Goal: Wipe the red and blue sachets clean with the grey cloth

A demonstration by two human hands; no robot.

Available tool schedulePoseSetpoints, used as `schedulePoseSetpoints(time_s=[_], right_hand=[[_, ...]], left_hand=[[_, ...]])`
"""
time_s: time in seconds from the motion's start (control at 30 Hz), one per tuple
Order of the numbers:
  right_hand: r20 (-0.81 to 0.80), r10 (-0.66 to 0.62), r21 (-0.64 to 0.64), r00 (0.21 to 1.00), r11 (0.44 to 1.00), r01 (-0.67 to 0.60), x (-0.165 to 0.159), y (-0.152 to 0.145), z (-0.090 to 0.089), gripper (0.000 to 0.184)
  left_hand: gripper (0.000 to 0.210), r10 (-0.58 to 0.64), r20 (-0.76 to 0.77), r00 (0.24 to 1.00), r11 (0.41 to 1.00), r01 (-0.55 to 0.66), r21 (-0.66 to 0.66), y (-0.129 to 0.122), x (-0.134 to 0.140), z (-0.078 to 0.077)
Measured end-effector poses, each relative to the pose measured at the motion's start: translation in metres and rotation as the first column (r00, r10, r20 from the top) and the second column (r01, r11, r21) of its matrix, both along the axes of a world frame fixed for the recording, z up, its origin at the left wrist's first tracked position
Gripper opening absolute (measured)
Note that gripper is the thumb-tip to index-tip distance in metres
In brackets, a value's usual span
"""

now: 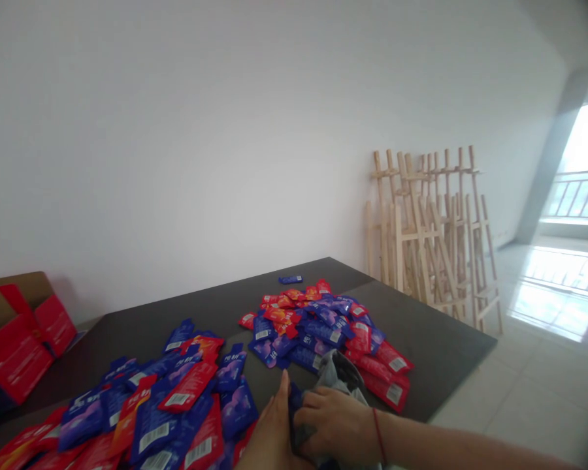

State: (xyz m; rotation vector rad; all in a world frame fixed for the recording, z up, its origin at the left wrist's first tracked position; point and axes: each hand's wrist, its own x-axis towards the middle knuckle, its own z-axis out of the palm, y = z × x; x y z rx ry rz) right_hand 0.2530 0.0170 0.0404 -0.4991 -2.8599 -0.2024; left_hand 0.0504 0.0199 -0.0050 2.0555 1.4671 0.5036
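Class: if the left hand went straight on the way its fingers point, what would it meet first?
Probably the near edge of the far packet pile, which lies beyond the left hand. The hand's height above the table is unclear, so it might pass over.

Thin red bracelet worn on the right wrist

The wrist is encircled by a single narrow, cord-like red band, whose exact material cannot be made out. The right forearm is left bare, and the right hand and left hand are seen ungloved, with slender fingers.
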Motion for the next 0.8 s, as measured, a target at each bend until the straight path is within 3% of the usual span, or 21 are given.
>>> schedulePoseSetpoints(time_s=[0.17,0.4,0.53,0.63,0.8], right_hand=[[-0.049,-0.028,-0.072,0.998,0.997,0.024,0.017,0.005,-0.004,0.020],[0.004,-0.266,-0.044,0.964,0.963,0.266,-0.007,0.039,-0.001,0.022],[0.003,-0.326,-0.091,0.945,0.941,0.325,-0.014,0.046,-0.001,0.028],[0.002,-0.298,-0.103,0.955,0.949,0.296,-0.008,0.041,0.000,0.028],[-0.018,-0.134,-0.203,0.991,0.971,0.127,0.024,0.018,0.000,0.043]], left_hand=[[0.160,-0.001,-0.010,1.000,1.000,0.001,-0.003,0.001,-0.001,-0.003],[0.161,-0.037,0.015,0.999,0.998,0.036,0.055,0.001,-0.005,-0.007],[0.157,-0.037,-0.028,0.999,0.998,0.038,0.053,-0.001,-0.005,-0.002],[0.152,-0.045,-0.074,0.996,0.999,0.045,-0.004,-0.005,-0.004,0.011],[0.141,-0.031,-0.143,0.989,0.997,0.020,-0.076,-0.012,-0.002,0.037]])
